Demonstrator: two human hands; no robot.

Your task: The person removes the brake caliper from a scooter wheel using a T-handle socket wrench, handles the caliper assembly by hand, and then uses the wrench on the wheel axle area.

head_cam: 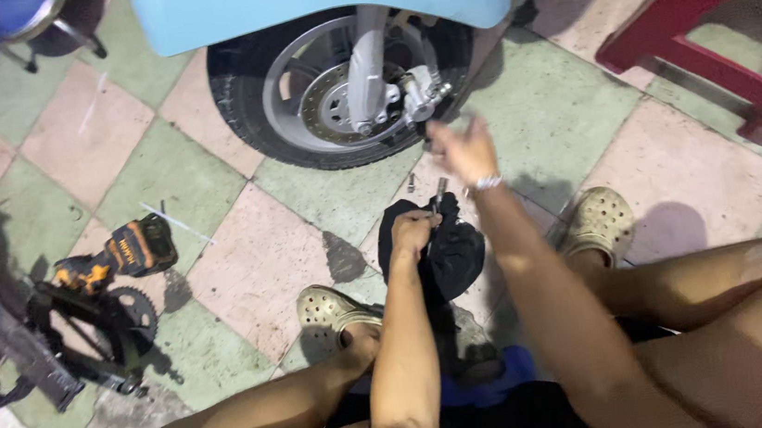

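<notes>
My left hand (pixel 413 231) is closed on a black cloth (pixel 451 252) that hangs between my knees, and a thin metal tool (pixel 438 195) sticks up from that grip. My right hand (pixel 462 148) reaches forward with fingers spread, holding nothing, just below the brake caliper (pixel 420 95) of a scooter's front wheel (pixel 332 93). The wheel has a silver rim, a brake disc and a black tyre under a light blue fender (pixel 323 1). A small bolt (pixel 411 182) lies on the tiles near the tyre.
A cordless power tool (pixel 129 252) and a black sprocket assembly (pixel 94 330) lie on the tiles at left. A blue stool (pixel 17 16) stands at top left, a dark red frame (pixel 708 34) at right. My feet wear beige clogs (pixel 330 312).
</notes>
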